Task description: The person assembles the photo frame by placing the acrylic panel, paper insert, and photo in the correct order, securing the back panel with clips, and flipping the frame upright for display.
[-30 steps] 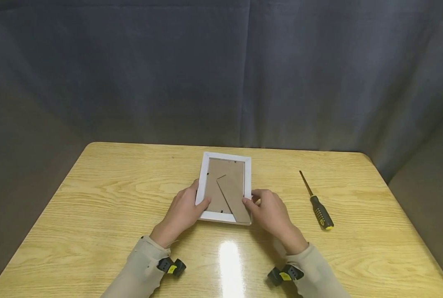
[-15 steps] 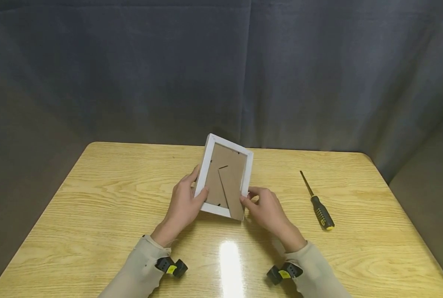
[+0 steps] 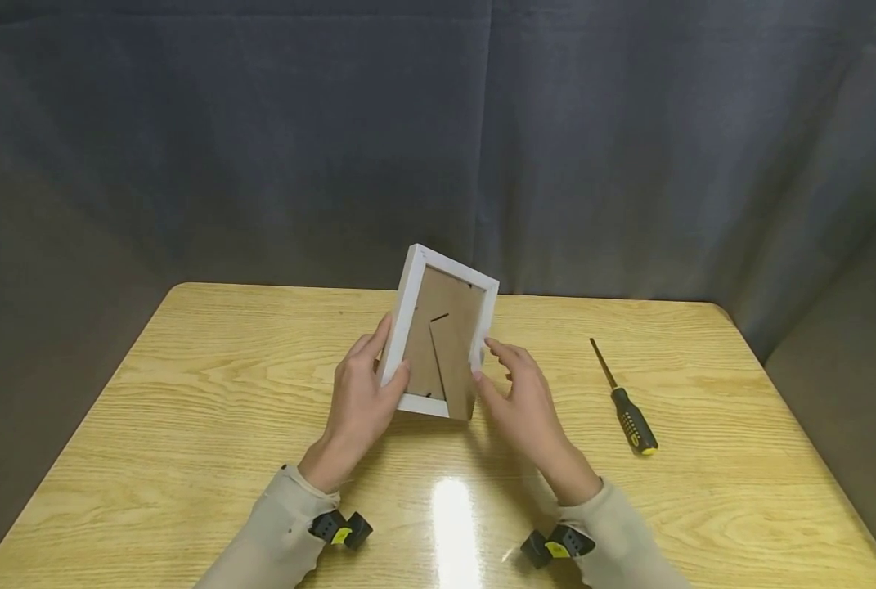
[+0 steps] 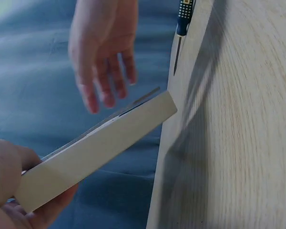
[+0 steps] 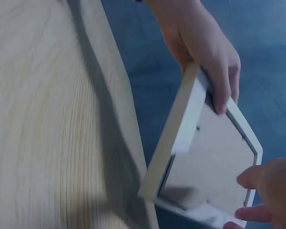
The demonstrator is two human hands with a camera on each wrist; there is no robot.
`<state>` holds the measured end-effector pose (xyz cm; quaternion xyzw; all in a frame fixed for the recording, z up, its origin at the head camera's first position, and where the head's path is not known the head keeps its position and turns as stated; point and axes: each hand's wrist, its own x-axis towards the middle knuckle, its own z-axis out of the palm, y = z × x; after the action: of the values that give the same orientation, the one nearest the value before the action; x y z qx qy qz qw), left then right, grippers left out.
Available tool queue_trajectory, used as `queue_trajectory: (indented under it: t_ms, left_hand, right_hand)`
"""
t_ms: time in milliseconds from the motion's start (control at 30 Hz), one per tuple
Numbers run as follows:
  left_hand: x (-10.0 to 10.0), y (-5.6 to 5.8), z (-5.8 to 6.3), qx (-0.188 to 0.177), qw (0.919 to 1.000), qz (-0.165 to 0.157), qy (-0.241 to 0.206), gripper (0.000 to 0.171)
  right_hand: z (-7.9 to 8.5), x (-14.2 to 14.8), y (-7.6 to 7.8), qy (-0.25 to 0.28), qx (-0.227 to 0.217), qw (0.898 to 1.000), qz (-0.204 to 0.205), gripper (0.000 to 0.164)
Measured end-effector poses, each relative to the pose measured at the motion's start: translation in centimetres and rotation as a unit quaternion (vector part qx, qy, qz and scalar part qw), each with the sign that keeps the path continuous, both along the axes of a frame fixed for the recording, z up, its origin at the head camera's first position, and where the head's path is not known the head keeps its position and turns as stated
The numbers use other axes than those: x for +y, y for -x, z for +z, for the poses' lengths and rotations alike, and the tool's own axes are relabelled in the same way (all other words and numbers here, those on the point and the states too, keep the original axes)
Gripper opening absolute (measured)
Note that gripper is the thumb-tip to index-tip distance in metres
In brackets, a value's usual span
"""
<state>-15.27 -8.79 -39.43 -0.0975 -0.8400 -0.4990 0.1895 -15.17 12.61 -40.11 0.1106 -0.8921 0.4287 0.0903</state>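
Note:
A white picture frame is held up tilted above the table, its back towards the head camera. Brown backing board fills it, with a stand leg lying along the board. My left hand grips the left edge near the lower corner, thumb over the back and fingers beneath. Beside the right edge is my right hand, fingers spread and loosely bent. In the left wrist view this right hand hangs apart from the frame with nothing in its fingers. The frame's front is hidden.
A screwdriver with a black and yellow handle lies on the right of the wooden table, its shaft pointing away. A dark curtain hangs behind the table's far edge.
The frame has risen and tipped more upright, its right side turning away. My right thumb and fingers, earlier pinching the frame's right edge, have spread and loosened from it.

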Motion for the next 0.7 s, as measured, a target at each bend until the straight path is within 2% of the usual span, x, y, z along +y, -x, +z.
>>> queue_trajectory:
  t_ms: [133, 267, 433, 700]
  left_hand:
    - [0.3, -0.3, 0.2, 0.043, 0.9986, 0.011, 0.028, 0.064]
    - [0.8, -0.7, 0.5, 0.081, 0.9955, 0.016, 0.047, 0.064]
    - [1.5, -1.2, 0.8, 0.112, 0.9921, 0.012, 0.054, 0.062]
    - [2.3, -1.6, 1.4, 0.134, 0.9893, 0.011, 0.056, 0.061]
  right_hand:
    - [0.6, -1.2, -1.0, 0.005, 0.036, 0.999, 0.026, 0.060]
    - [1.4, -2.4, -2.0, 0.007, 0.013, 0.999, 0.048, 0.071]
    - [1.9, -3.4, -2.6, 0.016, -0.027, 0.998, 0.054, 0.079]
    - [1.8, -3.9, -2.6, 0.049, -0.022, 0.997, 0.052, 0.077]
